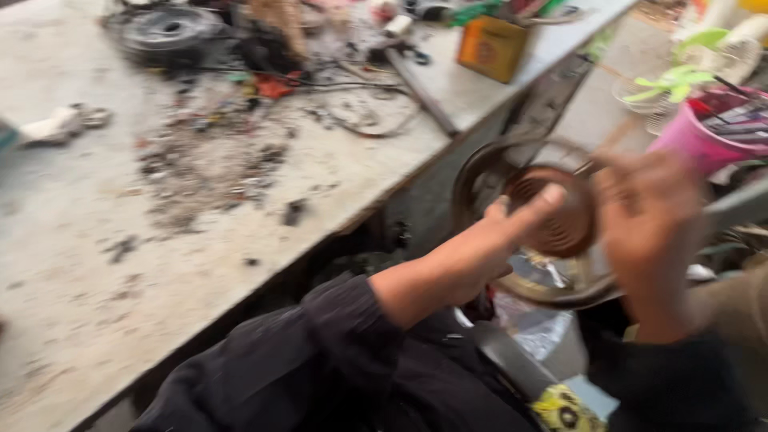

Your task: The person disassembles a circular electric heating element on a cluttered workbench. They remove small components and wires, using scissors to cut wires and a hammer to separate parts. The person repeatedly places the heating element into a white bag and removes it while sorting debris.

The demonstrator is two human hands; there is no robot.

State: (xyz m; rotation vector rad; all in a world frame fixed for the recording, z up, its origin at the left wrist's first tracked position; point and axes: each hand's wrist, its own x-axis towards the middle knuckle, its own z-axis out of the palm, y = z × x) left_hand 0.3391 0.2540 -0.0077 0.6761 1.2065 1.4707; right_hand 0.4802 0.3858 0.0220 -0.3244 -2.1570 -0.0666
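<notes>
I hold a round, dark metal part [512,172] with a brown ribbed centre [560,232] in front of me, off the right edge of the workbench. My left hand [512,228] grips it from the left, thumb across the ribbed centre. Gripping the part's right side is my right hand [652,220], which is blurred by motion. Both arms wear dark sleeves.
A dirty grey workbench [104,264] fills the left, strewn with debris, wires [368,112], a black round part [164,32] and a yellow box [490,48]. A pink container [692,140] and green fan blades [676,80] stand at the right. Clear plastic [536,324] lies below my hands.
</notes>
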